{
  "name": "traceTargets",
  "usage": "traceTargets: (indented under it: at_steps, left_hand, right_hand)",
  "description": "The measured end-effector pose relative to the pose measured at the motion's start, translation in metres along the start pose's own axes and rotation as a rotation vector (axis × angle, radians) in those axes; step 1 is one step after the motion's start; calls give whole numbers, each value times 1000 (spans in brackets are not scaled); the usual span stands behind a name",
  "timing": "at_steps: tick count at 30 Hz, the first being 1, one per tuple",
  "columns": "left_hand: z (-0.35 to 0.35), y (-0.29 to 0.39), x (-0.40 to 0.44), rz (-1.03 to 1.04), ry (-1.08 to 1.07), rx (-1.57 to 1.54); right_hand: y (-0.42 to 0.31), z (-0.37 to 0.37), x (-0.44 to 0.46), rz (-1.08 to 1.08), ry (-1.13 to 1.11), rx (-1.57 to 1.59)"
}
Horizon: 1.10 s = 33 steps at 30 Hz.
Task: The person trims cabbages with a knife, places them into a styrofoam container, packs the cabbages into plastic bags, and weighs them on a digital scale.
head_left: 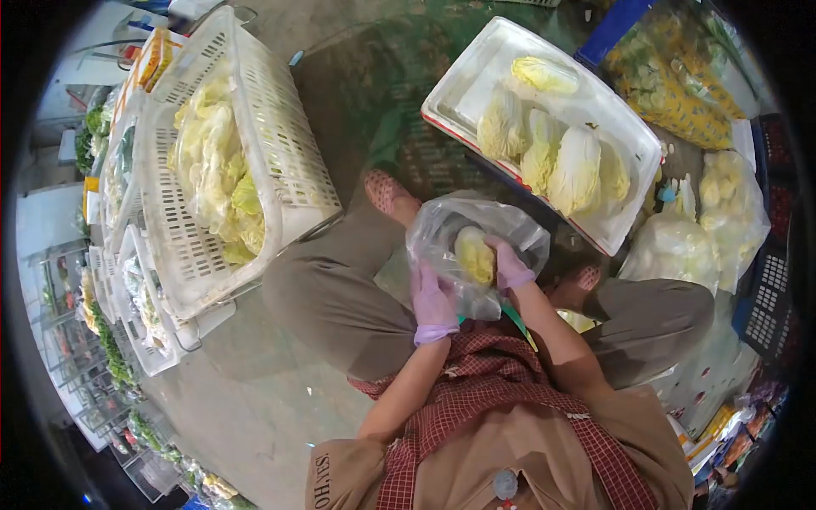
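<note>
So, clock centred on the Chinese cabbage (473,257) at the mouth of a clear plastic bag (433,223), over the lap of someone sitting low. The right hand (511,265), in a pinkish glove, is at 3 o'clock with its fingers against the cabbage; can't tell how closed that grip is, since the underside is hidden. The left hand (434,299), gloved too, is between 7 and 8 with fingers against the bag's side, and honestly I can't tell if that grip is pinching plastic. At 1 o'clock there's a white box (450,93) with more cabbages (578,170); at 10, a slotted crate (293,127) of loose leaves (208,170).
</note>
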<state>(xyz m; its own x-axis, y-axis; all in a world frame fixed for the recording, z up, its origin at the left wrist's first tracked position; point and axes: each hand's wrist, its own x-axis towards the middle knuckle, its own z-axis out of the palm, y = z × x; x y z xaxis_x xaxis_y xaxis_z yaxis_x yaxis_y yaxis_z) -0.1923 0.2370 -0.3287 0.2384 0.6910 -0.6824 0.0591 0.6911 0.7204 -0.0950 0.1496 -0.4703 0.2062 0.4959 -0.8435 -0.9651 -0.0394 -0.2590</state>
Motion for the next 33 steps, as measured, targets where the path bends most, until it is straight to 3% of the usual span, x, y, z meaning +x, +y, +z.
traceTargets:
  at_steps: [1,5,6,8,9,11,13,15,17,21,23,27,30,31,33]
  left_hand:
    - [0,-1,1,-12,15,11]
    - [3,-11,-2,-13,-16,15]
    - [3,-11,-2,-28,-24,59]
    - [-1,-19,5,-33,-33,101]
    - [-8,-35,13,95,-55,186]
    - [-6,-39,9,213,-73,272]
    - [0,-38,0,255,-124,339]
    - [4,-39,-5,385,-141,511]
    - [14,-35,-7,-105,-68,137]
    - [10,-43,-2,-159,-141,174]
    - [10,-44,-1,-205,-172,187]
    - [6,-59,3,-265,-229,22]
    - [5,-66,-1,-149,-259,193]
    - [4,-61,-9,32,-329,331]
    - [10,-44,-10,-189,-306,235]
  right_hand:
    - [-2,5,-1,-70,119,-101]
    - [-14,9,-23,4,39,81]
    - [-15,20,-30,-40,176,92]
    - [-8,12,-13,-95,224,143]
    - [-3,7,-4,-144,277,195]
    - [-4,13,-10,-254,399,108]
    - [14,-22,38,-452,653,-240]
    - [13,-28,54,-524,671,-343]
    - [26,-54,97,-730,936,-734]
    - [3,-34,89,-619,737,-670]
    - [9,-28,95,-711,884,-797]
    - [11,-27,104,-729,958,-956]
    - [-1,-10,85,-668,737,-855]
    - [-5,-6,80,-561,755,-982]
    - [-18,-11,73,-465,789,-1094]
